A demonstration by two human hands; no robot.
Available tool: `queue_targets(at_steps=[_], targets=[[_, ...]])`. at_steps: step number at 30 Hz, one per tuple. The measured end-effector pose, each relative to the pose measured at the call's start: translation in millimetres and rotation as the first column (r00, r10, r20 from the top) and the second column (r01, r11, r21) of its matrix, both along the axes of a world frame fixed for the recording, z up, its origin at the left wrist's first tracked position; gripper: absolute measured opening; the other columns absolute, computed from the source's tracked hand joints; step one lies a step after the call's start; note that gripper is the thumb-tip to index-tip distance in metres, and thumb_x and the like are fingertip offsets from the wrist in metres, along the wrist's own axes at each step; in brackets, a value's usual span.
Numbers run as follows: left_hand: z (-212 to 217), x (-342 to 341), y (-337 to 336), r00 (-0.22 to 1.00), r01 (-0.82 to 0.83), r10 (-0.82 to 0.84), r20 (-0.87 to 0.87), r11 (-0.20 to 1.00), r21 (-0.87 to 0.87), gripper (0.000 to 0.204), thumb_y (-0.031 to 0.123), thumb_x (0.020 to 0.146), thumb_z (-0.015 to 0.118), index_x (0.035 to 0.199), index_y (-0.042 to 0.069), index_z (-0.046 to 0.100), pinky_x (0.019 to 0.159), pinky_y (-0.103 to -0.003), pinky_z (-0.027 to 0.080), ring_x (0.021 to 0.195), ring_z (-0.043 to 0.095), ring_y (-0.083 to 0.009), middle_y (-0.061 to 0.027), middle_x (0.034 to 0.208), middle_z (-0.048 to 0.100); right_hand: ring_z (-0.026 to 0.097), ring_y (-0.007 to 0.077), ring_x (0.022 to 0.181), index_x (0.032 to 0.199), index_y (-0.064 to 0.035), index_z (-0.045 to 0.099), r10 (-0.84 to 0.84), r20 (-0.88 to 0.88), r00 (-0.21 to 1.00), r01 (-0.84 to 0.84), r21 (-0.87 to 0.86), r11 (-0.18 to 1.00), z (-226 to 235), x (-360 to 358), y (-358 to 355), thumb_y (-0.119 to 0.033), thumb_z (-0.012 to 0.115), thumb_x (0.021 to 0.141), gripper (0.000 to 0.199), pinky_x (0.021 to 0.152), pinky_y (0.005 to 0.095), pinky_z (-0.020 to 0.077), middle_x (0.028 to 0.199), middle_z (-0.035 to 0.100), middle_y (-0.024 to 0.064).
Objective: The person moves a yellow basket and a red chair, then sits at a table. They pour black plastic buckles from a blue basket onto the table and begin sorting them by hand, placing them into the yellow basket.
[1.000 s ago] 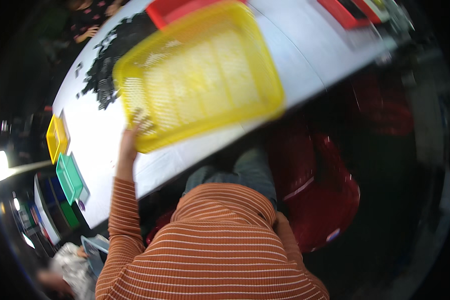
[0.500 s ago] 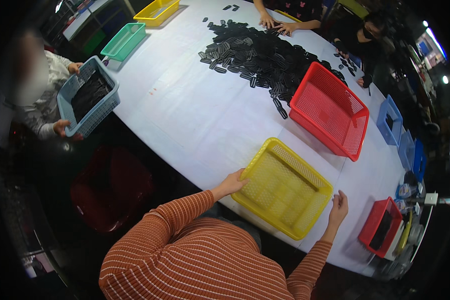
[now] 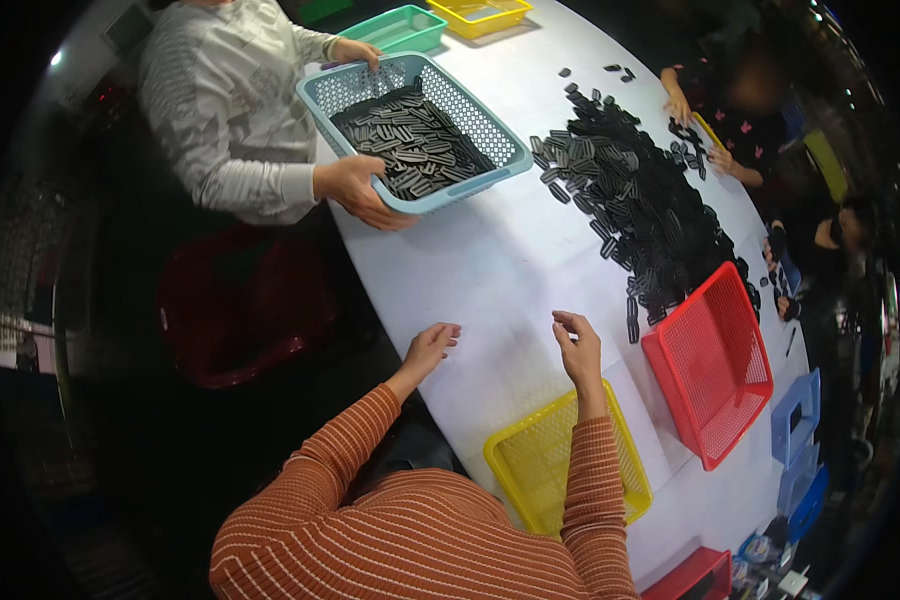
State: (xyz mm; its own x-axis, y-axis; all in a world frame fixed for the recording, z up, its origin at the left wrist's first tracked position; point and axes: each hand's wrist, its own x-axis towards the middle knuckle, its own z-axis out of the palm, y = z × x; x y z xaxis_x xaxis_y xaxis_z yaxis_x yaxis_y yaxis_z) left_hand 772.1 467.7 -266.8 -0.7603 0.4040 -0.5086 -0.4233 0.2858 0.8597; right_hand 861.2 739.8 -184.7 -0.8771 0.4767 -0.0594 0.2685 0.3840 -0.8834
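Note:
My left hand [image 3: 430, 348] hovers at the near edge of the white table [image 3: 490, 260], fingers loosely apart, holding nothing. My right hand [image 3: 578, 345] is raised over the table with fingers curled and apart, also empty. An empty yellow basket [image 3: 540, 465] lies under my right forearm at the table's edge. A large heap of black flat parts [image 3: 650, 220] spreads across the table beyond my right hand.
An empty red basket [image 3: 715, 365] sits to the right of my hands. A person in a grey top holds a light blue basket [image 3: 420, 130] of black parts. Green [image 3: 400, 28] and yellow baskets stand farther off. A dark red stool [image 3: 240, 310] is at left. Other people sit at the far right.
Both my hands have let go of the yellow basket and lifted forward over the table. The view has swung, so the basket lies beneath my right arm.

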Motion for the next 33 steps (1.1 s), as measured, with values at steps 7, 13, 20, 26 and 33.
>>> queue_targets(at_steps=[7, 13, 20, 26, 33], targets=[[33, -49, -10, 0.997, -0.045, 0.045, 0.06, 0.999, 0.002, 0.031, 0.025, 0.105, 0.047, 0.124, 0.006, 0.062, 0.086, -0.034, 0.052, 0.106, 0.064, -0.0188, -0.0075, 0.119, 0.065, 0.068, 0.0212, 0.094, 0.115, -0.0054, 0.069, -0.196, 0.06, 0.979, 0.2, -0.069, 0.977, 3, -19, 41, -0.017, 0.064, 0.092, 0.026, 0.083, 0.0334, 0.0528, 0.109, 0.069, 0.0116], [15, -56, 25, 0.997, 0.067, -0.068, 0.04, 0.997, 0.031, 0.028, 0.02, 0.104, 0.047, 0.123, 0.005, 0.062, 0.085, -0.034, 0.052, 0.105, 0.064, -0.0193, -0.008, 0.117, 0.065, 0.063, 0.026, 0.102, 0.116, -0.0053, 0.067, -0.421, 0.036, 0.906, 0.383, 0.35, 0.855, -17, 9, 71, -0.011, 0.067, 0.087, 0.03, 0.09, 0.0403, 0.0482, 0.112, 0.065, 0.0107], [1, -44, 75, 0.978, 0.207, -0.207, 0.039, 0.978, 0.022, 0.028, 0.019, 0.103, 0.05, 0.123, 0.005, 0.063, 0.084, -0.034, 0.053, 0.104, 0.066, -0.0196, -0.0088, 0.117, 0.067, 0.062, 0.0292, 0.103, 0.15, -0.0202, 0.036, -0.652, 0.01, 0.758, 0.283, 0.896, 0.342, 4, 35, 113, -0.014, 0.07, 0.081, 0.077, 0.091, 0.0485, 0.0457, 0.103, 0.063, 0.0119], [5, -34, 116, 0.963, 0.268, -0.268, -0.017, 0.963, 0.028, 0.026, 0.018, 0.103, 0.051, 0.121, 0.004, 0.064, 0.084, -0.033, 0.054, 0.102, 0.067, -0.0191, -0.0092, 0.115, 0.068, 0.069, 0.0309, 0.081, 0.156, -0.0285, 0.026, -0.638, 0.283, 0.716, 0.193, 0.799, 0.57, -7, 52, 126, -0.021, 0.069, 0.083, 0.084, 0.072, 0.046, 0.053, 0.095, 0.068, 0.0132], [1, -91, 141, 0.988, 0.004, 0.014, -0.157, 0.993, 0.115, 0.035, 0.025, 0.101, 0.051, 0.125, 0.001, 0.059, 0.088, -0.034, 0.048, 0.113, 0.06, -0.0186, -0.0092, 0.122, 0.063, 0.066, 0.0318, 0.096, 0.156, -0.028, 0.028, -0.604, 0.358, 0.712, 0.208, 0.714, 0.668, 3, 76, 117, -0.013, 0.069, 0.08, 0.087, 0.084, 0.0499, 0.0486, 0.103, 0.065, 0.0153]])
